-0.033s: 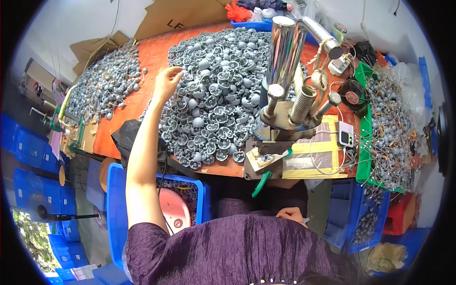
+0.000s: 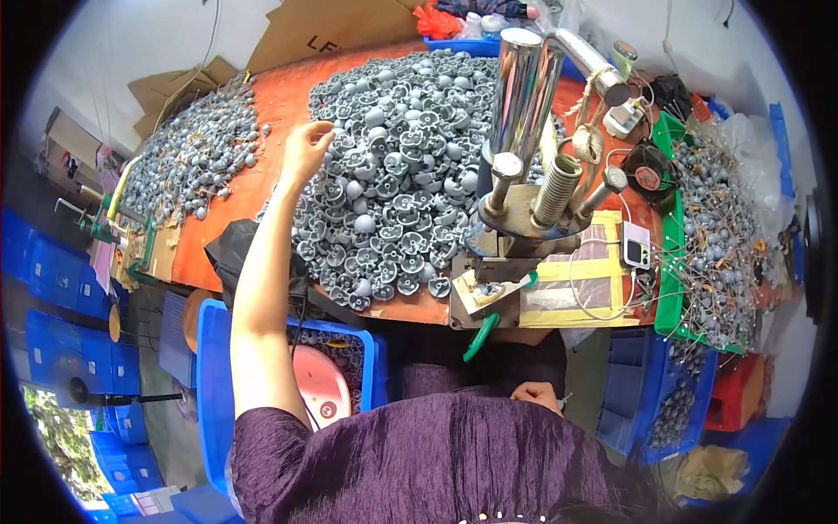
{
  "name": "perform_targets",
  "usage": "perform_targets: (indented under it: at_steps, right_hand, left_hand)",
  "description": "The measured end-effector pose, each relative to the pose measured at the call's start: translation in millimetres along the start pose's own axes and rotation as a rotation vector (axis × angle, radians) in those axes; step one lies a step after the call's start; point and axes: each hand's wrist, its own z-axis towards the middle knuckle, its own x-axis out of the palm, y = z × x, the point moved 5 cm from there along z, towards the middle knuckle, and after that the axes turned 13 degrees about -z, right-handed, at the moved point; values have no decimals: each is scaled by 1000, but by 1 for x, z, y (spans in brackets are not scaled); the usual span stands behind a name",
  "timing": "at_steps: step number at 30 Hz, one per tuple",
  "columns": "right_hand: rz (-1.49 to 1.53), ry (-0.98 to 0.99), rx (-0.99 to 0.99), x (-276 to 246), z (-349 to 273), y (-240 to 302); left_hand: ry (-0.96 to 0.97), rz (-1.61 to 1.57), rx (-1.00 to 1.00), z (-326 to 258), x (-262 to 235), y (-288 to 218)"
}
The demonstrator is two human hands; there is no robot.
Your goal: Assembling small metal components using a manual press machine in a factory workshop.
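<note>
My left hand is stretched forward over the left edge of a large heap of grey plastic half-round shells. Its fingers are loosely bent and apart, and nothing shows between them. Low in my lap rests my right hand, its fingers curled closed; whatever they hold, if anything, is hidden. A metal hand press with chrome posts and a coil spring stands right of the heap. Under its head lies a small pale plate, with a green handle sticking out toward me.
Another pile of grey balls with wires lies at the far left. At right, a green tray holds wired grey parts, near a small black fan and a white device. A blue bin stands below my left arm.
My left hand has drawn back very slightly to the left at the heap. My right hand has shifted a touch in my lap. Everything else looks the same.
</note>
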Motion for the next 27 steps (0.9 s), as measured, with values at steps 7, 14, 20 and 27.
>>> perform_targets:
  at_steps: [7, 14, 20, 27]
  right_hand:
    - [660, -332, -196, -32, 16, 0]
    - [630, -438, -322, -78, 5, 12]
    - [213, -555, -265, -74, -7, 17]
    - [-216, -601, -254, -55, -18, 41]
  left_hand:
    - [42, 288, -2, 14, 15, 35]
    - [111, -523, -216, 30, 19, -1]
    - [139, 353, -85, 38, 26, 52]
    - [396, 458, -251, 56, 45, 78]
